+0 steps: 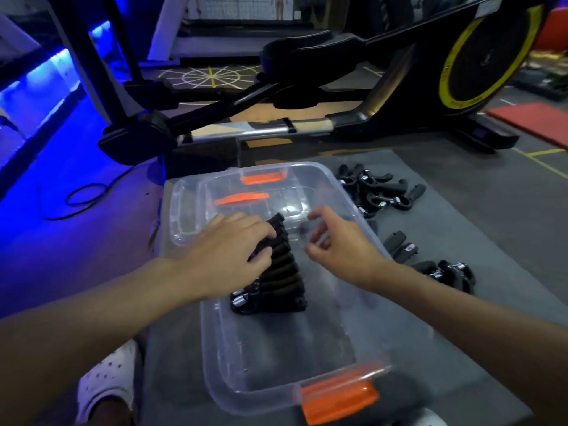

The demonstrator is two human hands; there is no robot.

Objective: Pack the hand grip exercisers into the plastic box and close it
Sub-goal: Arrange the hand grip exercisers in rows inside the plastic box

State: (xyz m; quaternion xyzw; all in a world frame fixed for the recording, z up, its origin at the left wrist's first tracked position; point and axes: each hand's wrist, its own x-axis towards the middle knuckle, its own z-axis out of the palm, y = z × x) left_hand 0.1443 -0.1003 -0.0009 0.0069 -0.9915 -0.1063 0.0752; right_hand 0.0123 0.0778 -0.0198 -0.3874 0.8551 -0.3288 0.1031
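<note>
The left hand (pixel 227 250) reaches in from the near left, forearm stretched across the box's left wall. Its fingers (pixel 261 235) curl over the far end of the row of hand grip exercisers (pixel 282 272) and grip the far end of the row. The right hand (pixel 338 244) comes in from the near right and hovers over the middle of the box, just right of the row. Its fingers are loosely bent and spread, with nothing in them.

The black exercisers stand packed side by side in the clear plastic box (pixel 215 348), towards its far left. The box has an orange latch (pixel 338 395) at its near end, and its lid (pixel 184 210) lies at the far left, partly under it. More loose exercisers (pixel 378 192) lie in a heap on the grey mat (pixel 461 348) to the far right of the box, with a few others (pixel 445 272) nearer.

Beyond the mat stands an elliptical trainer (pixel 399 87) with a yellow-rimmed wheel. Blue light washes the floor at the left, where a black cable (pixel 86 195) loops. A white shoe (pixel 107 379) shows at the near left.
</note>
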